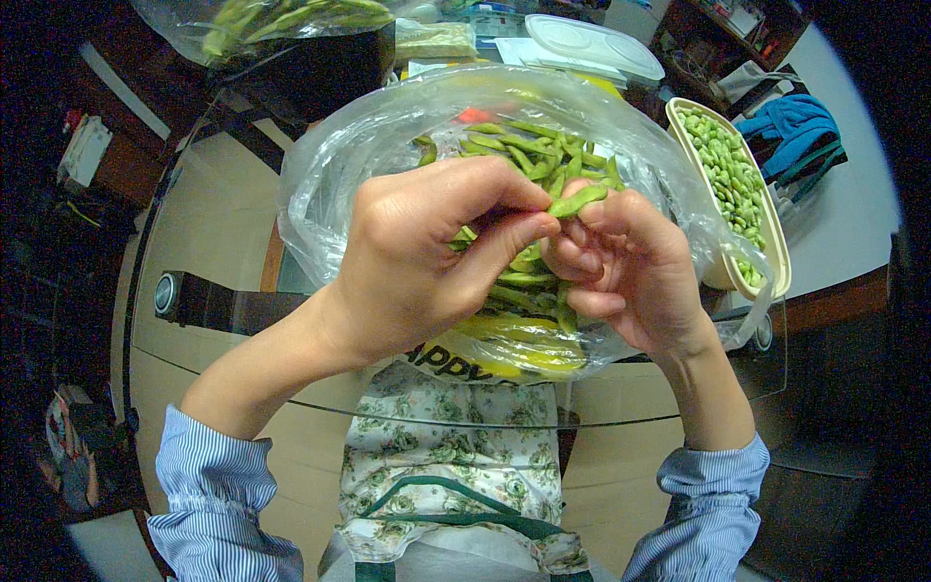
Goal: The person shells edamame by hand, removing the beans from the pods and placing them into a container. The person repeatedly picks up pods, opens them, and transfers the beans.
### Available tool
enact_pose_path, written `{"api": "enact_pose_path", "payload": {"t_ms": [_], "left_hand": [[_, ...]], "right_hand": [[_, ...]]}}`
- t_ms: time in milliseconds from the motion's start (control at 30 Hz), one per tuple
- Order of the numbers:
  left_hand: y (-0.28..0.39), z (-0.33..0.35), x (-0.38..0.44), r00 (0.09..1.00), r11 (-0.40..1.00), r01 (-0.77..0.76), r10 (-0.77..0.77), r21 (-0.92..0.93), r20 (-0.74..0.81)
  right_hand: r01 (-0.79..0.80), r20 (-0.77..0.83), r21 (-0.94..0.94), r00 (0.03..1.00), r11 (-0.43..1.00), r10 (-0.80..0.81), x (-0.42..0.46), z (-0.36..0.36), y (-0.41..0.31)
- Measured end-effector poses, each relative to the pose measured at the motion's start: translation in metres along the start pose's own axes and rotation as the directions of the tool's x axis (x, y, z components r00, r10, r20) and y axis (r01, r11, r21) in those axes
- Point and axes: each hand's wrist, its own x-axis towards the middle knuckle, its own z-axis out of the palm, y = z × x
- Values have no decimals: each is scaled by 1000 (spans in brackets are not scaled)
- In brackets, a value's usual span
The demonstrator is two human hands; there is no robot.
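A green soybean pod (576, 201) is pinched between my two hands. My left hand (436, 240) grips its near end with thumb and index finger. On the other end, the thumb and fingers of my right hand (629, 254) hold it, with the lower fingers curled. Beneath both hands lies a wide, rolled-open clear plastic bag (327, 167), with many green pods (534, 145) inside it. The hands hide part of this heap. To the right, a cream oblong tub (778, 254) holds a pile of shelled green beans (720, 164).
Everything rests on a glass table (218, 356). At the back left another clear bag of pods (298, 22) stands on something dark. A translucent plastic lid (593, 45) lies behind the open bag. Blue cloth (793, 134) is beyond the tub. A floral apron (451, 436) covers my lap.
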Motion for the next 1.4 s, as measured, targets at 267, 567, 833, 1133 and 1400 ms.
{"api": "enact_pose_path", "payload": {"t_ms": [267, 567, 833, 1133, 1400], "left_hand": [[7, 1, -3, 987, 988, 155, -155, 11, 40], [11, -9, 8, 839, 716, 543, -482, -439, 251], [9, -18, 12, 702, 519, 711, -565, -475, 433], [16, -21, 14, 810, 726, 584, -493, -363, 317], [22, -49, 20, 969, 916, -208, 240, 343, -55]], "right_hand": [[64, -19, -211, 997, 975, -70, 2, 2, 1], [158, -6, -490, 983, 857, -184, 1, 5, 4], [118, -29, -638, 984, 761, -177, 1, 5, 1], [-49, -10, -437, 999, 898, 50, -3, 11, -4], [-7, -72, -463, 997, 886, -30, -8, 19, -14]]}}
